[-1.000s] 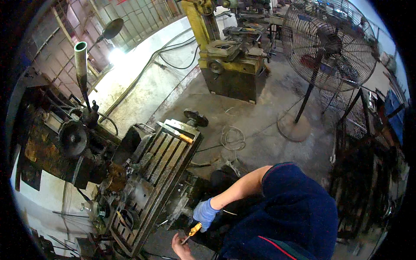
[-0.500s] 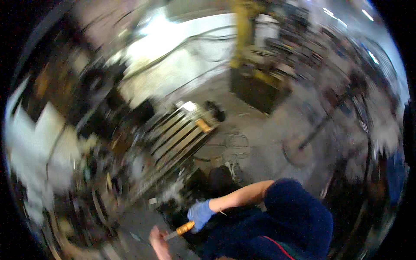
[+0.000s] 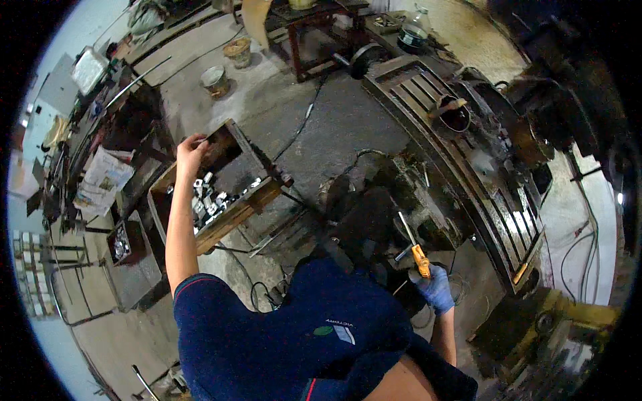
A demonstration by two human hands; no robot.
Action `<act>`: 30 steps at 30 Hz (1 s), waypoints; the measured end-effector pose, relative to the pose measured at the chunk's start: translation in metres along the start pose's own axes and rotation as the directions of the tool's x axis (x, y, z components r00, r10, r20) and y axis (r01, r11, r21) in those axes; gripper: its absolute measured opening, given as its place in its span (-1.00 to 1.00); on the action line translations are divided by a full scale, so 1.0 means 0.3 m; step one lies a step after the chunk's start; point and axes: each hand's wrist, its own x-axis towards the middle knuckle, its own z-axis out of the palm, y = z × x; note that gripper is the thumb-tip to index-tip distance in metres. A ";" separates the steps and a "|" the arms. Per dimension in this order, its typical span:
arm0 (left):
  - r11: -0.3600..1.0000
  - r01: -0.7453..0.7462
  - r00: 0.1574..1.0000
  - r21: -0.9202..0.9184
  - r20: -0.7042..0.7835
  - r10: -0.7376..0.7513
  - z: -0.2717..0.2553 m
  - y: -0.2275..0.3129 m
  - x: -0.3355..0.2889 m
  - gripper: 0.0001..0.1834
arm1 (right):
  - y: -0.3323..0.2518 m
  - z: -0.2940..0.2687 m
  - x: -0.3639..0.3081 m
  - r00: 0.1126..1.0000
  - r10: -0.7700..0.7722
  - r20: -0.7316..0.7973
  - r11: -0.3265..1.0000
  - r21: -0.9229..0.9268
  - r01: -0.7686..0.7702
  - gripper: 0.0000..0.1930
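Left hand (image 3: pixel 191 154) now beyond lettered shirt (image 3: pixel 294 334)

On the left an open wooden box (image 3: pixel 231 220) carried a jumble of small, shiny metal pieces (image 3: pixel 208 204), spread over its near part from side to side. From where I stood, the slotted machine bed (image 3: pixel 461 179) ran down the right, grimy and dark; a round ring-shaped thing (image 3: pixel 466 125) lay toward its far part, and a slim yellow-handled piece (image 3: pixel 521 271) at its near end. Beyond stretched the stained grey floor (image 3: pixel 354 110), with two buckets (image 3: pixel 215 83) standing far left and a dark cable (image 3: pixel 304 123) trailing across it. A far counter (image 3: pixel 296 52) bore a yellowish container (image 3: pixel 303 3), cut off above.
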 end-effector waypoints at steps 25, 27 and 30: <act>0.031 -0.238 0.971 0.971 0.238 0.000 0.000 -0.439 0.082 -0.84 | -0.167 0.035 0.106 0.999 0.032 0.042 0.973 -0.229 -0.021 -0.66; 0.210 -0.166 0.985 0.964 0.150 0.090 -0.029 -0.416 0.065 -0.83 | -0.158 0.041 0.107 0.999 0.019 0.034 0.984 -0.179 -0.013 -0.67; 0.914 0.099 0.989 0.394 -0.136 -0.049 -0.096 -0.361 0.041 -0.92 | -0.187 0.027 0.093 0.998 -0.023 0.050 0.999 -0.021 0.024 -0.71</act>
